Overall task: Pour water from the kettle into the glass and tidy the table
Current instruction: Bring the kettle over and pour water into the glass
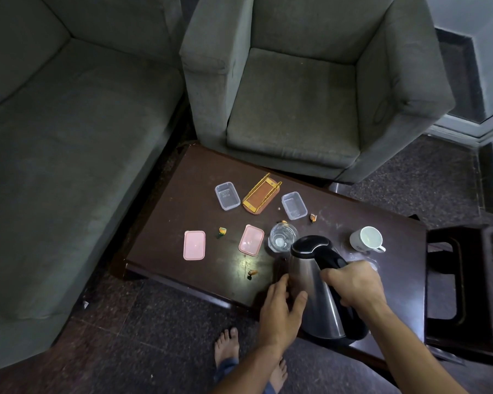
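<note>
From the head view, the dark wooden table [182,223] runs from the middle of the frame to the lower right. The steel kettle [316,291] is at the lower centre-right, tilted so that its black lid and spout lean toward the upper left, with the spout just beside the rim of the glass [282,238]. The right hand [353,282] is wrapped round the kettle's black handle. The left hand [282,305] lies flat against the kettle's steel side with its fingers straight and its thumb spread, curled round nothing. The glass stands upright on the table just above and left of the kettle; whether water is running into it cannot be told.

Left of the glass lies the near pink lid [251,239], and further left the far pink lid [194,245], with a small orange wrapper [222,231] between them. Above are the left clear box [227,195] and the right clear box [294,205], with a gold-railed wooden holder [261,197] between them. A white cup [367,239] stands to the right of the glass. A grey armchair [296,103] fills the upper centre and a grey sofa [69,137] the left.
</note>
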`<state>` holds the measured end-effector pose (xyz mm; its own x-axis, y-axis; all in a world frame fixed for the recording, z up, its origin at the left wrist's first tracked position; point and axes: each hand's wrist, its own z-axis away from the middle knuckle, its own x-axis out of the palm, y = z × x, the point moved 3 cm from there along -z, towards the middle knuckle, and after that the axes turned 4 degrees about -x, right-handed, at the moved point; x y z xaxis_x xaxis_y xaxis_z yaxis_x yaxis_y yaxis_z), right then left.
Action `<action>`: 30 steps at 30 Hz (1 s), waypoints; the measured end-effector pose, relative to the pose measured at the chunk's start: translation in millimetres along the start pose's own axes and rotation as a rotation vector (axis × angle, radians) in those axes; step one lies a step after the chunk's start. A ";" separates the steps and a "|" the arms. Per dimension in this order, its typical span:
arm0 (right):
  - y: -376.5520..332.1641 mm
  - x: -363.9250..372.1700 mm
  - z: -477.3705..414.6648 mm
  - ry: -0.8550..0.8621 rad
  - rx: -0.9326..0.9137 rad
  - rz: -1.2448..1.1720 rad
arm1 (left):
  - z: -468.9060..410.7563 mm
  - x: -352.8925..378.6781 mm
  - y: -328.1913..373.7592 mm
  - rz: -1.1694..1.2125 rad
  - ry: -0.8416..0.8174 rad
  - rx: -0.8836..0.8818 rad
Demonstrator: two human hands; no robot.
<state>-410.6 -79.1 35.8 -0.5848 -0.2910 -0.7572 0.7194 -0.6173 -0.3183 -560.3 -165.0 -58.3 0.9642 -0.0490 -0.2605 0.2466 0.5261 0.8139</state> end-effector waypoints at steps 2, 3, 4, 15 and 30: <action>-0.1 -0.3 0.1 -0.002 -0.001 -0.002 | 0.0 0.6 -0.2 -0.001 -0.002 0.002; -0.1 -0.5 0.3 -0.004 -0.003 -0.003 | 0.4 1.1 -0.3 -0.001 -0.004 0.002; -0.3 -0.8 0.7 -0.006 -0.004 -0.002 | 0.4 1.2 -0.5 -0.001 -0.006 0.002; -2.2 -2.9 2.4 -0.022 -0.001 -0.009 | -0.3 1.7 -1.1 -0.021 -0.001 0.007; -2.5 -2.6 2.3 -0.007 -0.015 0.002 | -0.3 2.0 -3.1 -0.007 0.005 0.003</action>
<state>-411.8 -78.4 39.8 -0.5860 -0.2973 -0.7538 0.7259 -0.6059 -0.3254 -559.3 -166.4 -61.5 0.9619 -0.0482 -0.2693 0.2540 0.5229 0.8137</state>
